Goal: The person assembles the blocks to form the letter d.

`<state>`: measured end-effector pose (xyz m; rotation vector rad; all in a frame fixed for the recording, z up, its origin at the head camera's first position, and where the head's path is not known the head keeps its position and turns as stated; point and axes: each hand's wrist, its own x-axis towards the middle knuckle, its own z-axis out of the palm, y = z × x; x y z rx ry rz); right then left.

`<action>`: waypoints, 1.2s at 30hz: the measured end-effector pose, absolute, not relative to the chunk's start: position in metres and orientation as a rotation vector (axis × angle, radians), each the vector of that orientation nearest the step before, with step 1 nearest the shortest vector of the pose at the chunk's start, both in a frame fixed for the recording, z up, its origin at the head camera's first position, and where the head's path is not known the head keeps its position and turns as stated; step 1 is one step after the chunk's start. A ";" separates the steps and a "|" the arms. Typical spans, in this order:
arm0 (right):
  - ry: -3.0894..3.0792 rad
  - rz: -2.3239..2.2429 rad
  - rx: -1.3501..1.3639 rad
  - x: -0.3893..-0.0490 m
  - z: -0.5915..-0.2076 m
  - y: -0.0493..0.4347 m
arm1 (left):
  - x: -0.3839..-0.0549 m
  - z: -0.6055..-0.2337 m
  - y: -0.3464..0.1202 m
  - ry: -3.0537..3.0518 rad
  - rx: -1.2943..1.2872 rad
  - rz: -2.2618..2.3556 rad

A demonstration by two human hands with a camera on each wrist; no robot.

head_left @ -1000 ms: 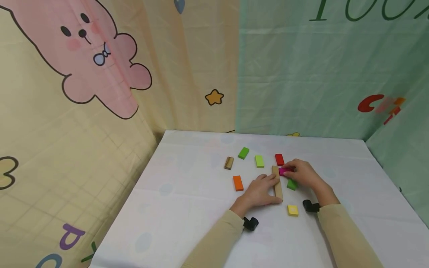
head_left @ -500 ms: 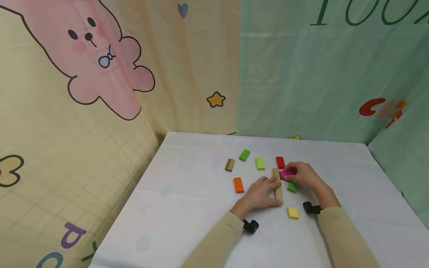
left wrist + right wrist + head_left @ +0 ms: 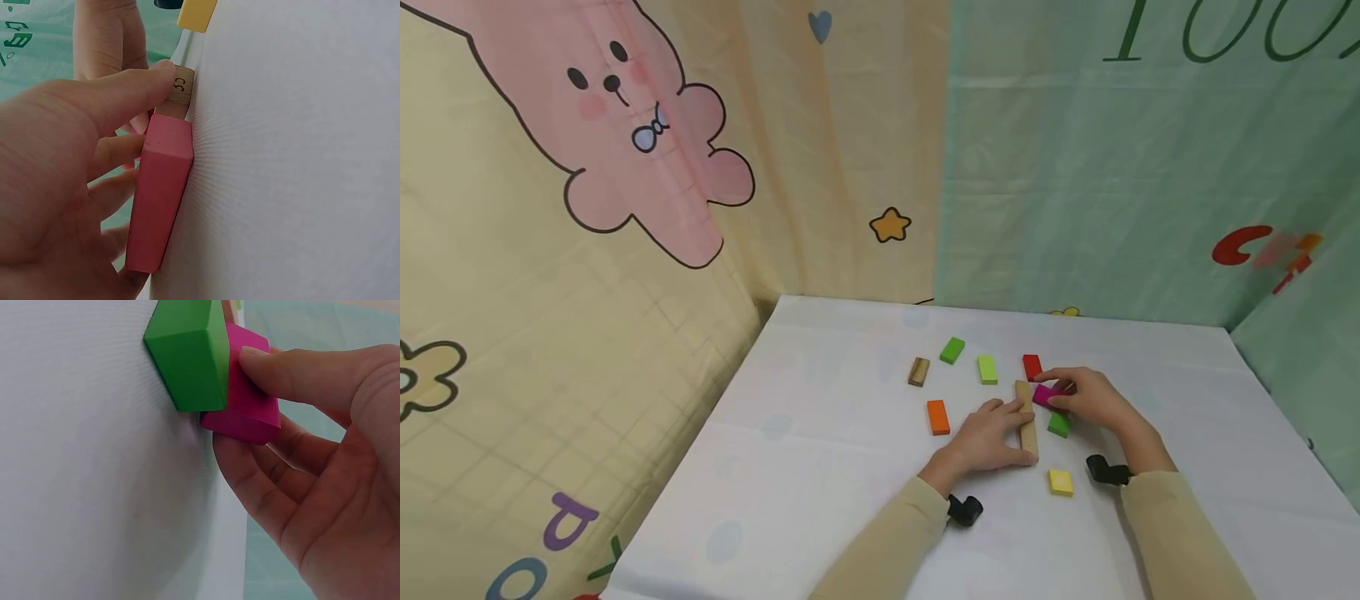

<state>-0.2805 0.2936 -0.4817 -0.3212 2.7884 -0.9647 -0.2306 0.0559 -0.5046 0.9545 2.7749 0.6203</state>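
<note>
On the left of the counter [image 3: 812, 467], the brown block [image 3: 918, 372], orange block [image 3: 937, 417], far green block [image 3: 952, 350] and lime block [image 3: 987, 369] lie loose, spaced as they were a second ago. Further right, the wooden strip [image 3: 1029, 437] keeps its place, pointing away from the person. The change is on its right side: the magenta block [image 3: 1044, 396], square to the strip half a second ago, is now askew, its left end just beside the strip and its right end swung toward the near green block [image 3: 1058, 425]. That suggests its place beside the strip is not settled and is being adjusted. The red block [image 3: 1032, 367] beyond it and the yellow block [image 3: 1061, 482] nearer the person lie as they did.

The left hand [image 3: 988, 437] holds the strip, fingers bent over its middle and thumb against its near end. The left wrist view shows a pinkish-red block [image 3: 164, 187] in the hollow of that hand; whether the fingers press on it cannot be told. The right hand [image 3: 1093, 400] is narrow, pinching the magenta block between thumb and fingers, with one finger extended toward the red block; contact there is unclear.
</note>
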 end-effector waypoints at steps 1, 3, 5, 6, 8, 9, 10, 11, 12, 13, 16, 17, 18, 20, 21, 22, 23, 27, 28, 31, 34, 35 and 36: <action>2.787 -0.964 -0.326 -0.281 -0.481 0.294 | -0.230 -0.504 0.056 2.775 0.953 0.621; 2.786 -0.967 -0.321 -0.280 -0.480 0.294 | -0.230 -0.504 0.056 2.773 0.953 0.625; 2.790 -0.968 -0.318 -0.280 -0.478 0.294 | -0.230 -0.505 0.056 2.774 0.955 0.630; 2.793 -0.969 -0.317 -0.280 -0.477 0.294 | -0.230 -0.505 0.056 2.776 0.957 0.629; 2.797 -0.979 -0.310 -0.280 -0.476 0.294 | -0.231 -0.505 0.056 2.779 0.957 0.625; 2.797 -0.984 -0.317 -0.280 -0.476 0.293 | -0.231 -0.505 0.056 2.780 0.956 0.625; 2.797 -0.989 -0.323 -0.280 -0.475 0.293 | -0.231 -0.505 0.057 2.781 0.955 0.624; 2.798 -0.994 -0.327 -0.280 -0.475 0.293 | -0.231 -0.505 0.057 2.782 0.954 0.623; 2.799 -0.999 -0.330 -0.280 -0.474 0.292 | -0.231 -0.505 0.057 2.781 0.952 0.623; 2.802 -1.004 -0.333 -0.281 -0.474 0.292 | -0.230 -0.505 0.057 2.779 0.949 0.624; 2.813 -1.020 -0.353 -0.281 -0.472 0.290 | -0.230 -0.505 0.057 2.776 0.949 0.627; 2.818 -1.028 -0.349 -0.281 -0.472 0.290 | -0.230 -0.505 0.057 2.775 0.949 0.627; 2.824 -1.034 -0.346 -0.281 -0.472 0.289 | -0.230 -0.505 0.057 2.776 0.948 0.626; 2.835 -1.047 -0.337 -0.280 -0.472 0.288 | -0.230 -0.505 0.057 2.777 0.948 0.623; 2.841 -1.053 -0.332 -0.279 -0.471 0.287 | -0.230 -0.505 0.058 2.778 0.947 0.619; 2.849 -1.059 -0.321 -0.279 -0.471 0.286 | -0.230 -0.505 0.058 2.778 0.946 0.617; 2.855 -1.067 -0.317 -0.278 -0.471 0.285 | -0.229 -0.505 0.058 2.777 0.943 0.617; 2.889 -1.099 -0.328 -0.277 -0.469 0.282 | -0.229 -0.505 0.058 2.776 0.935 0.611; 2.897 -1.110 -0.336 -0.277 -0.469 0.280 | -0.229 -0.504 0.058 2.776 0.934 0.612; 2.919 -1.135 -0.351 -0.277 -0.470 0.278 | -0.229 -0.505 0.058 2.779 0.945 0.613; 2.937 -1.154 -0.372 -0.279 -0.472 0.276 | -0.229 -0.505 0.058 2.780 0.958 0.619; 2.940 -1.157 -0.376 -0.279 -0.472 0.275 | -0.229 -0.505 0.058 2.780 0.960 0.620; 2.942 -1.159 -0.378 -0.279 -0.473 0.275 | -0.229 -0.505 0.057 2.779 0.961 0.620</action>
